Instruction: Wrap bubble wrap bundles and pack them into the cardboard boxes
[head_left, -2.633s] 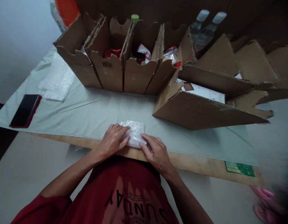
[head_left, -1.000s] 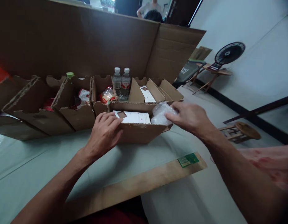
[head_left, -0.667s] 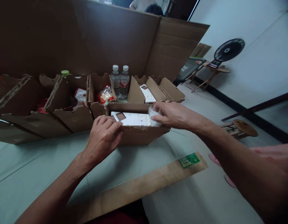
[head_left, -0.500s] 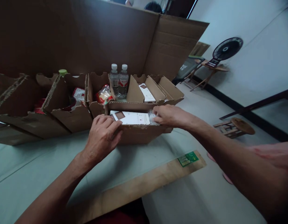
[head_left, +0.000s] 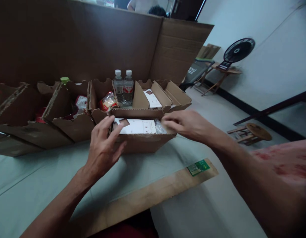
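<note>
An open cardboard box point(head_left: 143, 144) stands on the table in front of me. A white flat box point(head_left: 135, 126) lies inside it, and a bubble-wrapped packet point(head_left: 160, 126) sits at its right end. My left hand point(head_left: 103, 145) hovers at the box's near left corner with fingers spread, holding nothing. My right hand point(head_left: 186, 124) is over the box's right end, its fingertips just above the packet; whether they touch it is unclear.
More cardboard bins point(head_left: 56, 115) line up to the left, holding red and white packets. Two water bottles point(head_left: 123, 87) stand behind. A tall cardboard wall point(head_left: 93, 43) backs the table. A fan point(head_left: 238, 51), stool point(head_left: 253, 132) and another person point(head_left: 143, 5) lie beyond.
My right hand carried the bubble-wrapped packet from the table edge into the box's right end and now lifts off it. My left hand came off the box rim and spread its fingers.
</note>
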Motion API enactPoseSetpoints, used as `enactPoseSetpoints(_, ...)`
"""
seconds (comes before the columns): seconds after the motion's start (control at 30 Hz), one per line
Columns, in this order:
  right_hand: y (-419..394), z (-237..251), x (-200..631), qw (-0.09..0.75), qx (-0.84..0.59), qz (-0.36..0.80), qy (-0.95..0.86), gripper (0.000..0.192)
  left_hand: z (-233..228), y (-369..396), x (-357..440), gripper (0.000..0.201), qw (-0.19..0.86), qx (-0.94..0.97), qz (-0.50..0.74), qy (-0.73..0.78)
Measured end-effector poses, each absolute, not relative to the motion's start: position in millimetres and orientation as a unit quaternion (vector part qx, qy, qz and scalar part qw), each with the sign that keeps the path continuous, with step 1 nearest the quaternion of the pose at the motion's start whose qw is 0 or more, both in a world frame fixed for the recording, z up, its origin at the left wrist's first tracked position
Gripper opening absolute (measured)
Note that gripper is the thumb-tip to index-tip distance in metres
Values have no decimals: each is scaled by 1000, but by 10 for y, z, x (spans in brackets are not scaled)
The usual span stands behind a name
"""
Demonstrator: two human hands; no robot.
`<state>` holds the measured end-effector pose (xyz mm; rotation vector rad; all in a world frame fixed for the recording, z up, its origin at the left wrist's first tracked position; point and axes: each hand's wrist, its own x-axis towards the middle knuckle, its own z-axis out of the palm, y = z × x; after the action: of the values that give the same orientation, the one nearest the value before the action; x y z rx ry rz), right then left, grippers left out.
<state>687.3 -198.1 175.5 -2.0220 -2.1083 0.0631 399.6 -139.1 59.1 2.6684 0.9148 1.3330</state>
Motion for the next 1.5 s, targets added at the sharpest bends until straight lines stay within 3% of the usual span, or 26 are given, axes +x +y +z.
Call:
enactPoseSetpoints(0.07,-2295,1700,7006,250,-715,-37,-652,27,453,-1508,3883,71,74,815,470,331)
enactPoseSetpoints(0.13,-2523,1511,7124,333,-750,-43,-570,33,278,-1599,3793,79,183,774,472,379)
enactPoseSetpoints(0.27,-2528,829,7139,374,-726,134,-561,62,9,-1595,3888,89,399,693,429,421)
enactPoseSetpoints(0.4,-2466,283,6796,389,-722,188,-541,54,-58,-1643,4082,94,493,663,419,376)
enactPoseSetpoints(0.6,-2776,147,5921,460,-649,174,-580,51,-181,-2341,3203,76,455,598,415,513)
enactPoseSetpoints(0.73,-2413,343,5500,471,-538,212,-666,44,31,-2341,2786,67,362,508,526,578)
enactPoseSetpoints(0.87,-2295,373,5739,502,-597,197,-594,38,148,-2257,3151,71,381,568,514,517)
enactPoseSetpoints(1.0,-2875,129,6258,460,-699,130,-532,34,0,-2430,3569,78,412,639,456,463)
enactPoseSetpoints(1.13,-3355,-104,6501,473,-721,90,-498,41,-76,-2152,3831,73,422,680,438,411)
enactPoseSetpoints(1.3,-3331,-178,6737,535,-685,163,-468,42,-168,-1593,4113,75,443,675,434,399)
enactPoseSetpoints(1.5,-2911,-312,7122,522,-690,225,-448,48,-505,-2091,4313,84,424,643,445,457)
